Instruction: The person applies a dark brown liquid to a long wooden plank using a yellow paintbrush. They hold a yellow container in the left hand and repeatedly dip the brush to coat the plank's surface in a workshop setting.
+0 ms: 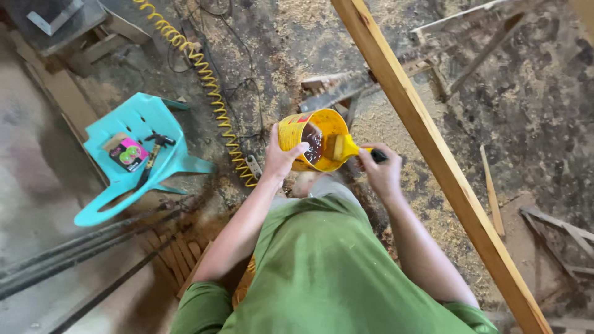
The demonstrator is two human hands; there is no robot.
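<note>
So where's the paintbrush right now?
In the head view, the paintbrush is in the right hand, its bristles dipped into the yellow can held by the left hand, just left of the long wooden plank.

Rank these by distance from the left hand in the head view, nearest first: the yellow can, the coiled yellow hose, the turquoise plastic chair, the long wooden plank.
1. Yellow can: held in the left hand.
2. Coiled yellow hose: on the floor just to the left.
3. Long wooden plank: slanting past on the right, beyond the right hand.
4. Turquoise plastic chair: tipped over, far left.
</note>
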